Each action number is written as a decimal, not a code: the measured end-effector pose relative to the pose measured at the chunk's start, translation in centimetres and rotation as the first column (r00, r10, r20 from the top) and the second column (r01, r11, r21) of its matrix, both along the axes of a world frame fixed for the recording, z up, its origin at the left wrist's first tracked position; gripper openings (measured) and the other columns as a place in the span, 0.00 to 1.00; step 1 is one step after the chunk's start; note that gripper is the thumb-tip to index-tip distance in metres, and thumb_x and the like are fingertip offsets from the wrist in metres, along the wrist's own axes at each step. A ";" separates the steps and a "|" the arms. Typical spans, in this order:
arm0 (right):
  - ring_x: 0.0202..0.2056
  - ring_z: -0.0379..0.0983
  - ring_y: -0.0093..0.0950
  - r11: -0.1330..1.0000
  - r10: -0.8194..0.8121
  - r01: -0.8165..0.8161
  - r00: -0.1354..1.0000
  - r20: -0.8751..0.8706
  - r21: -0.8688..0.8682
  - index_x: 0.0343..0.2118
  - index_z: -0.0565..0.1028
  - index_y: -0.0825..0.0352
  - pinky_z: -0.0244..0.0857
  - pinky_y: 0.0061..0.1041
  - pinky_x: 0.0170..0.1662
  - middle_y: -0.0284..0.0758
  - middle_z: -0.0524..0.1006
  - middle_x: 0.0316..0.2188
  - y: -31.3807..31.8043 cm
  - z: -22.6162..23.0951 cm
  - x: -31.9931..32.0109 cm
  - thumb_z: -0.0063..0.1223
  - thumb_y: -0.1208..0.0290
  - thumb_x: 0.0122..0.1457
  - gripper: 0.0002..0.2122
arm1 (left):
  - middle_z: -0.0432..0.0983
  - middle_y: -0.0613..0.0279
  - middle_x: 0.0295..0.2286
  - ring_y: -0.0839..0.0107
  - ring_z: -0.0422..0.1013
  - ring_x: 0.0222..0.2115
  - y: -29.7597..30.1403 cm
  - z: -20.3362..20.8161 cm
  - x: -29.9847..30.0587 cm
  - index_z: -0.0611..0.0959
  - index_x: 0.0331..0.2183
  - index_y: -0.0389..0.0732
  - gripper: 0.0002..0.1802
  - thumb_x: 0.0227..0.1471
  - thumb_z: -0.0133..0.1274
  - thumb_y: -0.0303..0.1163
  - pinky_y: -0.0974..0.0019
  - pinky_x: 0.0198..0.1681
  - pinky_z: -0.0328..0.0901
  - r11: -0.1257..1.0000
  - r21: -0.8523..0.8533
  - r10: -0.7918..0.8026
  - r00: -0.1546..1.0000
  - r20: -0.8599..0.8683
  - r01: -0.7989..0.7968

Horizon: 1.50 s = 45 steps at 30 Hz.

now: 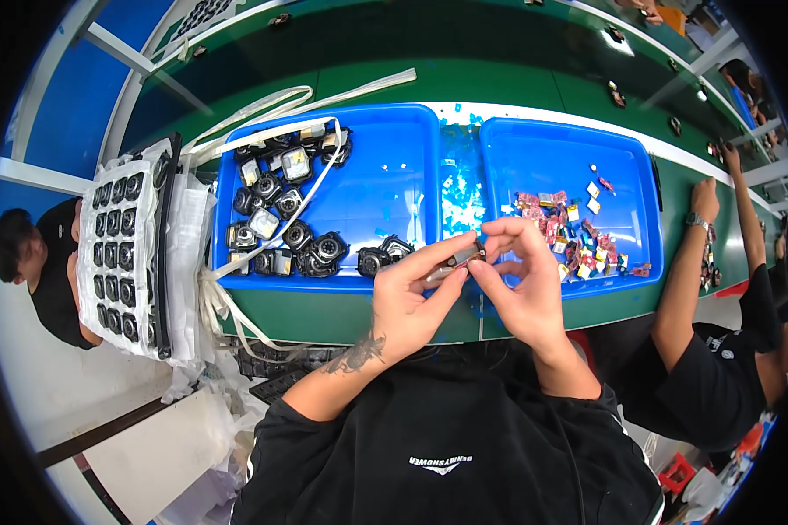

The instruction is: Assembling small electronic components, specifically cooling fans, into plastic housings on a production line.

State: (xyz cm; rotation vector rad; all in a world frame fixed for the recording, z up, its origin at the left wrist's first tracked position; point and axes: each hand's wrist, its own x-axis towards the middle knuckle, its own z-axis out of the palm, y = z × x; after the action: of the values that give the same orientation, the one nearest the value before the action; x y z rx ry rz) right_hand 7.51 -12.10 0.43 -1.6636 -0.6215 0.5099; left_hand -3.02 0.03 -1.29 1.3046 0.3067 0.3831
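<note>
Both my hands meet over the near edge of the bench, between two blue trays. My left hand (pixel 410 296) pinches a small silver-grey flat part (pixel 441 273) between thumb and fingers. My right hand (pixel 529 284) has its thumb and fingertips closed at the part's right end, where a small dark piece shows. Fingers hide much of the part. In the left tray (pixel 385 188) lie several black square-bodied housings (pixel 291 206) with round faces, some showing pale square insides. The right tray (pixel 547 162) holds a loose heap of small red, white and yellow pieces (pixel 578 245).
White strapping (pixel 350 91) trails over the left tray and hangs down the bench. A stack of white trays with black round-faced units (pixel 118 249) stands at left. Blue scraps (pixel 462 206) lie between the trays. One person sits at left; a co-worker's arm (pixel 687 271) reaches in at right.
</note>
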 end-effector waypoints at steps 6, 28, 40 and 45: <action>0.30 0.72 0.18 0.989 0.138 -0.128 0.979 0.151 -0.073 0.46 0.70 0.65 0.68 0.19 0.34 0.27 0.72 0.27 1.6 0.7 2.6 0.59 0.81 0.52 0.18 | 0.78 0.47 0.40 0.65 0.76 0.43 1.1 1.1 0.6 0.65 0.59 0.43 0.33 0.54 0.55 0.23 0.66 0.44 0.70 0.962 0.270 0.089 0.981 -0.173 -0.039; 0.33 0.75 0.25 0.918 0.395 -0.376 0.901 0.181 -0.128 0.39 0.77 0.70 0.70 0.25 0.38 0.37 0.78 0.32 6.0 2.2 9.9 0.55 0.71 0.58 0.09 | 0.78 0.61 0.28 0.79 0.72 0.23 7.2 0.0 0.2 0.82 0.35 0.29 0.11 0.60 0.51 0.28 0.76 0.28 0.66 0.998 0.036 0.057 0.987 -0.149 -0.052; 0.31 0.75 0.28 0.899 0.435 -0.421 0.887 0.153 -0.119 0.48 0.76 0.65 0.70 0.27 0.35 0.37 0.76 0.31 0.2 3.1 4.6 0.59 0.74 0.55 0.16 | 0.77 0.56 0.35 0.73 0.75 0.34 2.1 1.5 1.9 0.71 0.50 0.30 0.20 0.54 0.50 0.16 0.71 0.39 0.72 0.993 -0.087 -0.088 0.992 -0.087 0.081; 0.34 0.75 0.40 0.889 0.139 0.189 0.756 0.640 -0.417 0.38 0.78 0.65 0.70 0.36 0.40 0.40 0.77 0.32 -5.5 0.9 14.2 0.60 0.70 0.51 0.11 | 0.78 0.51 0.33 0.66 0.78 0.29 2.6 0.4 0.7 0.76 0.37 0.29 0.06 0.57 0.50 0.20 0.64 0.34 0.76 0.939 -0.340 0.038 0.998 -0.050 -0.053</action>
State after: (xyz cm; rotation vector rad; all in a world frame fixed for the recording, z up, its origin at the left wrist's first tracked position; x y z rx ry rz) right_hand 21.66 -17.64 1.35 -2.3356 -1.0476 0.0101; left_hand -2.32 2.64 -0.92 0.9669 0.4210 0.3244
